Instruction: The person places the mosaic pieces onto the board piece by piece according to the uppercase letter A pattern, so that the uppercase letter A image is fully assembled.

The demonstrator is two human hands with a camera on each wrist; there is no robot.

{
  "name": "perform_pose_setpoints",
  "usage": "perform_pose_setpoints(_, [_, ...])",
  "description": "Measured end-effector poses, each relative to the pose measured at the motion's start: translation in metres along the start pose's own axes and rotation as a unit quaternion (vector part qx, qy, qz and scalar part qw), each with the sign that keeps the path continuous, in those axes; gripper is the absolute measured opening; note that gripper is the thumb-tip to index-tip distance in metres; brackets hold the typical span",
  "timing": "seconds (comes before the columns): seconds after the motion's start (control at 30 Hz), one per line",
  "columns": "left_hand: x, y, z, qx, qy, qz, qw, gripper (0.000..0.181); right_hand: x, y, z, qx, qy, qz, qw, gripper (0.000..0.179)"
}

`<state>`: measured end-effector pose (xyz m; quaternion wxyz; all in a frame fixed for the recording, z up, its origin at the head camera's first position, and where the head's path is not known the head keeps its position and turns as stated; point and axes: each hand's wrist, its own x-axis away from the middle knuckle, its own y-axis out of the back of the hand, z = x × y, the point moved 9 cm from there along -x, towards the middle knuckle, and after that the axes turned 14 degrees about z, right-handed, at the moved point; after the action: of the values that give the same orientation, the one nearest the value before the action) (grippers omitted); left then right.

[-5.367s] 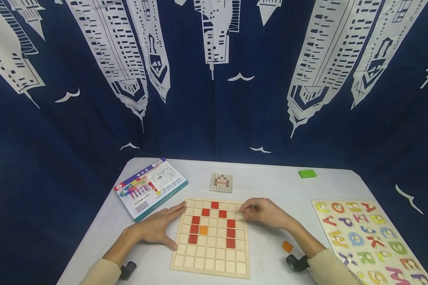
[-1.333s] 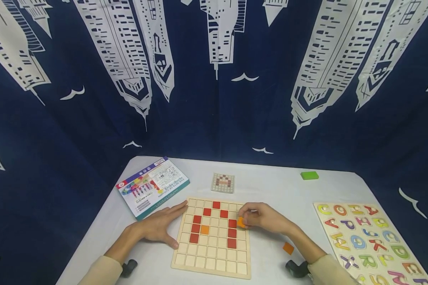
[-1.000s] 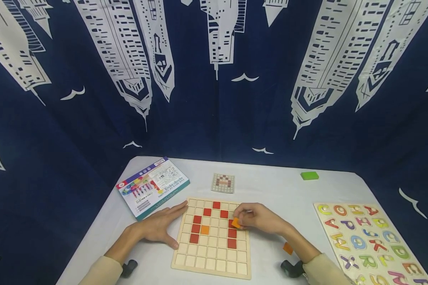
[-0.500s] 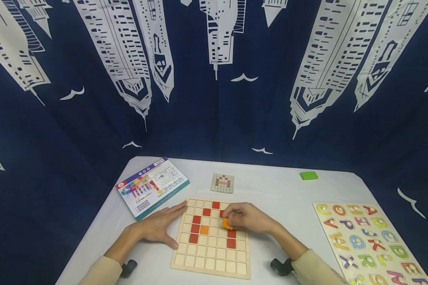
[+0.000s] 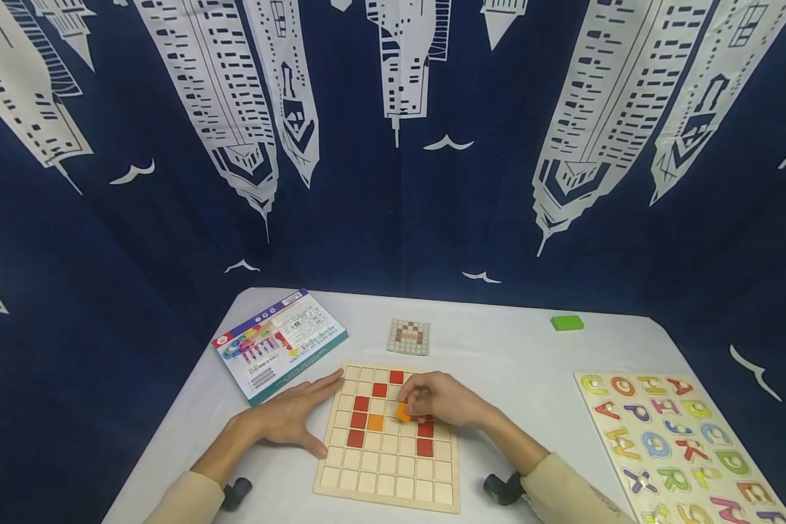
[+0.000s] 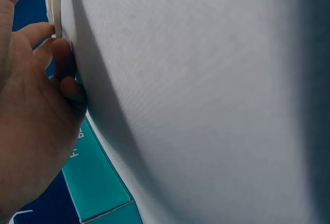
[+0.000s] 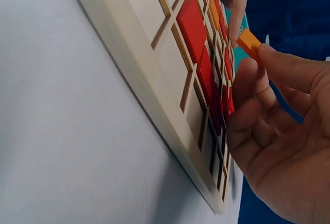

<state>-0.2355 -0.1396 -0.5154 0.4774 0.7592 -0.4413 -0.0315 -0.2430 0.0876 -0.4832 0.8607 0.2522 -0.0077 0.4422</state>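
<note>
My right hand [image 5: 442,399] pinches an orange square tile [image 5: 402,412] between thumb and fingers, over the middle of the wooden grid board [image 5: 386,502]. In the right wrist view the orange tile [image 7: 249,44] sticks out from the thumb tip, tilted above the grid. Spread fingers of my left hand [image 5: 284,416] rest along the board's left edge, thumb low and index finger at the upper corner. Red tiles [image 5: 359,420] fill several cells in an arch shape, partly covered by my right hand. One orange tile [image 5: 375,423] sits in a cell beside the left red column.
Behind the board lies a small pattern card [image 5: 409,337]. A box [image 5: 280,346] is at the back left, near my left hand. On the right are a letter puzzle board [image 5: 677,444] and a green block [image 5: 567,323].
My right hand has moved left from the board's right edge to its middle, carrying the orange tile. The loose orange tile on the table is now hidden by my right forearm. The left hand stays put.
</note>
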Motion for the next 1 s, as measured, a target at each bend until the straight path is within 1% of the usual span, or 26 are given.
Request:
perform_pose_setpoints(0.33, [-0.001,0.000,0.002,0.004,0.009,0.003,0.9999,0.127,-0.011,-0.007,-0.002,0.008,-0.016,0.005,0.9998,0.008])
perform_pose_setpoints(0.47, [-0.001,-0.001,0.002,0.008,0.013,0.005,0.9999,0.127,-0.015,-0.008,-0.002,0.034,-0.021,-0.002,0.9992,0.008])
perform_pose_setpoints(0.63, [-0.001,-0.001,0.002,0.008,0.011,0.005,0.9999,0.127,-0.019,-0.008,-0.001,0.070,-0.021,-0.016,0.9972,0.006])
perform_pose_setpoints(0.87, [-0.001,-0.001,0.002,0.007,0.007,0.001,0.9999,0.127,-0.022,-0.011,0.004,0.096,-0.019,-0.020,0.9950,0.008])
perform_pose_setpoints(1.0, [-0.001,-0.001,0.002,0.006,0.009,0.001,0.9999,0.127,-0.023,-0.013,0.005,0.105,-0.028,-0.021,0.9939,0.008])
